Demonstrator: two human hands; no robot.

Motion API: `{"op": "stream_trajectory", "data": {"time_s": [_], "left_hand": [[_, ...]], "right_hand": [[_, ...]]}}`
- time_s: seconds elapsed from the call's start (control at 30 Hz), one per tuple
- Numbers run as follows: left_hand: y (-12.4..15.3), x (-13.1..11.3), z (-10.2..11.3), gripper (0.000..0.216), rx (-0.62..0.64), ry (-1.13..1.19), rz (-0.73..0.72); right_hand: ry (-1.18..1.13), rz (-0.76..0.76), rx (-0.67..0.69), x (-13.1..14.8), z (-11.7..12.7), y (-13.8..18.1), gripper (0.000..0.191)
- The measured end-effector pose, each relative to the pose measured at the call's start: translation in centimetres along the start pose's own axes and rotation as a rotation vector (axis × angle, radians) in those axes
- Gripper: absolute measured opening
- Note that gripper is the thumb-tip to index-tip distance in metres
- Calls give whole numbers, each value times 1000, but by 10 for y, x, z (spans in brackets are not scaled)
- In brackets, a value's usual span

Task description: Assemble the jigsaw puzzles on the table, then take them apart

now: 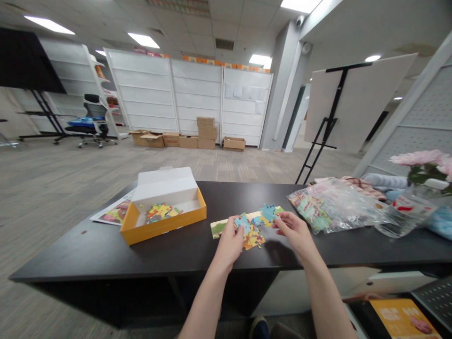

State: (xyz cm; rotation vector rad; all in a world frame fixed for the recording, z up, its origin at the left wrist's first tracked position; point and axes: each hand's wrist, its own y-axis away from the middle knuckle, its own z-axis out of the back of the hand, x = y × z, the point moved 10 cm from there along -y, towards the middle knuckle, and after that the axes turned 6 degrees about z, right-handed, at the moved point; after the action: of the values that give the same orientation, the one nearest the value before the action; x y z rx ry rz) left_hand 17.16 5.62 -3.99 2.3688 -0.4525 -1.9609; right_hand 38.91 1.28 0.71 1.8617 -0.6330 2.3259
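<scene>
My left hand [231, 240] is closed on the left side of a joined cluster of jigsaw pieces [253, 236], blue at the top and yellow-orange below. In my right hand [291, 228], a blue and yellow jigsaw piece [269, 213] is pinched between thumb and fingers. It sits at the upper right of the cluster; whether the two interlock I cannot tell. Behind them a strip of joined puzzle [217, 230], green and cream, lies on the black table [190, 252]. Both hands hover close above the tabletop, partly covering the pieces.
To the left stands an open yellow box [169, 226] with loose puzzle pieces [162, 212] inside. A printed sheet [115, 212] lies beside it. On the right are a clear plastic bag of puzzle pieces [318, 207], a clear container [406, 214] and pink flowers [420, 157].
</scene>
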Motion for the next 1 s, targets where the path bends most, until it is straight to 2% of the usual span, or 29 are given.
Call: {"op": "stream_trajectory", "data": {"time_s": [0.13, 0.27, 0.37, 0.43, 0.57, 0.63, 0.7, 0.8, 0.9, 1.0], "left_hand": [[5, 1, -11, 41, 96, 193, 74], [10, -4, -20, 46, 176, 247, 33], [11, -6, -18, 40, 164, 333, 55], [11, -7, -13, 44, 124, 445, 108], [12, -13, 2, 62, 12, 618, 167], [14, -17, 6, 66, 0, 655, 182], [15, -19, 7, 64, 14, 675, 201], [16, -21, 8, 49, 49, 705, 235], [16, -19, 10, 33, 50, 733, 271], [15, -17, 9, 29, 48, 758, 291]], "right_hand": [[-81, -3, 73, 7, -40, 9, 54], [69, 128, 58, 25, -64, 14, 38], [215, 186, 36, 37, -61, 15, 29], [353, 186, 52, 40, -54, 17, 27], [764, 182, 227, 31, -55, 26, 19], [888, 171, 296, 23, -59, 30, 20], [934, 150, 331, 16, -61, 31, 18], [933, 112, 338, 7, -58, 25, 16], [869, 104, 323, 1, -52, 17, 17], [746, 104, 307, -6, -45, 12, 20]]}}
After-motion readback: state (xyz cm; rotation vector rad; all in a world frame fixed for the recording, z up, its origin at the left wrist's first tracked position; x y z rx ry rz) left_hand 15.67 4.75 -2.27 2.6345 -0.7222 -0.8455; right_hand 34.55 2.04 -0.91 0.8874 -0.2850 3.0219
